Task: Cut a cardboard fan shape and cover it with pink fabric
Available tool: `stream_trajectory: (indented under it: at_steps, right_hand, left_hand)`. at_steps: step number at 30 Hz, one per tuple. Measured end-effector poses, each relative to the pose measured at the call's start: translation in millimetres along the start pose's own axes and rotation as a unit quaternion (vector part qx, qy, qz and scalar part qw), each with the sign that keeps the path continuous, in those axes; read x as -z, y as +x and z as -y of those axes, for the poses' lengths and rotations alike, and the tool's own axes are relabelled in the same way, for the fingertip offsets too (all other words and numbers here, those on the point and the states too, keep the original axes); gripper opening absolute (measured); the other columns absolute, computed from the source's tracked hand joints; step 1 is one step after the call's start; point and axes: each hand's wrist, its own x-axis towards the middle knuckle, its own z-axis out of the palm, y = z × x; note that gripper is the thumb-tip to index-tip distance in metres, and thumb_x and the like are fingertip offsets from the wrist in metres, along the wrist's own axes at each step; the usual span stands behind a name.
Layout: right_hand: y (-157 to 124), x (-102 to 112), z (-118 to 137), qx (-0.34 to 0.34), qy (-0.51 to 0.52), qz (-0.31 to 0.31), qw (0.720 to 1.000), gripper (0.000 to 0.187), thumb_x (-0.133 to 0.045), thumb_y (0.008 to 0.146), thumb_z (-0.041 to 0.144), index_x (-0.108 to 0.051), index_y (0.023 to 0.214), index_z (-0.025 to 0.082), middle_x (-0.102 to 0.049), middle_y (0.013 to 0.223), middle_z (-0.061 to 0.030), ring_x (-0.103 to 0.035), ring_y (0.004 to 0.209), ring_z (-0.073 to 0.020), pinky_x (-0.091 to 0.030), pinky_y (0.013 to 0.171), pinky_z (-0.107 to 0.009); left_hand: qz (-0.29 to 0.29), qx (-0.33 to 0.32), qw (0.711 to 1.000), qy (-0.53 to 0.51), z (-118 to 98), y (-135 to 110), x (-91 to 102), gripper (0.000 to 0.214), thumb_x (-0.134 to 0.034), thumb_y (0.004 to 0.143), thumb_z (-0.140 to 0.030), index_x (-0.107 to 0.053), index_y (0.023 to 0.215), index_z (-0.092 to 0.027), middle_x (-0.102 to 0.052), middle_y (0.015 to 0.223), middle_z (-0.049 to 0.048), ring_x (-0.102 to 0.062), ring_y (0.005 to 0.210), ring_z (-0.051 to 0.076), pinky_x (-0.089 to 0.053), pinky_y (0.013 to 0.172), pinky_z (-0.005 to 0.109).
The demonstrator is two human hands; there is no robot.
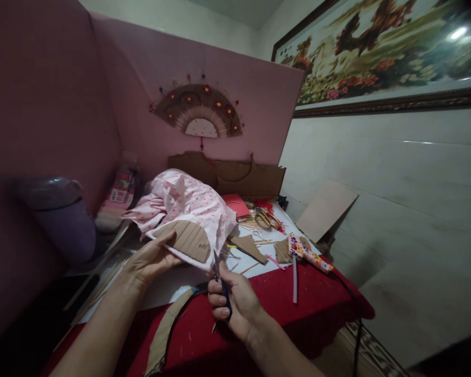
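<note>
My left hand (151,261) grips a semicircular piece of corrugated cardboard (186,242) at its left side, thumb on top and fingers underneath. Pink-dotted white fabric (188,196) lies beneath the cardboard and spreads in a crumpled heap behind it. Dark-handled scissors (224,290) are in my right hand (235,296), fingers wrapped round the handles. Their blades point away from me, at the fabric just right of the cardboard's corner. Whether the blades are closed on the cloth I cannot tell.
A glue gun (308,254) with floral covering lies at the table's right, near cardboard scraps (247,247) and gold scissors (266,217). A curved cardboard strip (167,330) hangs over the red cloth (275,309). A decorated fan (200,107) is on the pink panel. A lidded purple container (65,220) stands left.
</note>
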Motion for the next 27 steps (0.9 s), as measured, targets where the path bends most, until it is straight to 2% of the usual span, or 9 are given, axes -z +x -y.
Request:
stream_trajectory:
  at_steps: [7, 16, 22, 27]
  right_hand:
    - [0, -5, -1, 0.013, -0.003, -0.016, 1.0, 0.027, -0.039, 0.094, 0.039, -0.046, 0.081, 0.016, -0.035, 0.051, 0.0084, -0.023, 0.034, -0.0019, -0.008, 0.034, -0.014]
    - [2, -6, -5, 0.049, -0.029, -0.071, 0.996, 0.025, -0.037, 0.095, 0.036, -0.046, 0.082, 0.017, -0.032, 0.05, 0.0089, -0.022, 0.034, -0.0021, -0.007, 0.035, -0.014]
    - [-1, -4, -2, -0.005, 0.008, -0.02, 1.0, 0.032, -0.037, 0.094, 0.043, -0.049, 0.085, 0.014, -0.037, 0.054, 0.0074, -0.025, 0.035, -0.0017, -0.008, 0.036, -0.014]
    - [-11, -4, -3, -0.034, 0.015, -0.019, 0.999, 0.033, -0.033, 0.095, 0.042, -0.049, 0.088, 0.014, -0.039, 0.055, 0.0061, -0.029, 0.037, -0.0026, -0.01, 0.037, -0.015]
  left_hand:
    - [-0.003, 0.0, 1.0, -0.006, 0, -2, -2.3, 0.046, -0.046, 0.084, -0.006, -0.045, 0.129, -0.017, -0.069, 0.094, 0.0149, -0.068, 0.084, 0.03, -0.051, 0.077, 0.056]
    - [0.014, 0.0, 1.0, 0.0, 0, -1, 0.1, 0.044, -0.046, 0.084, -0.006, -0.044, 0.127, -0.015, -0.069, 0.089, 0.0136, -0.069, 0.083, 0.03, -0.051, 0.077, 0.058]
    - [-0.001, -0.006, 1.0, 0.005, 0, -2, -2.2, 0.044, -0.045, 0.084, -0.006, -0.045, 0.127, -0.015, -0.069, 0.083, 0.0122, -0.069, 0.078, 0.029, -0.052, 0.075, 0.056]
    - [-0.002, -0.006, 1.0, 0.006, -2, -1, 0.2, 0.045, -0.045, 0.084, -0.006, -0.045, 0.128, -0.015, -0.07, 0.082, 0.0117, -0.069, 0.078, 0.029, -0.052, 0.076, 0.056]
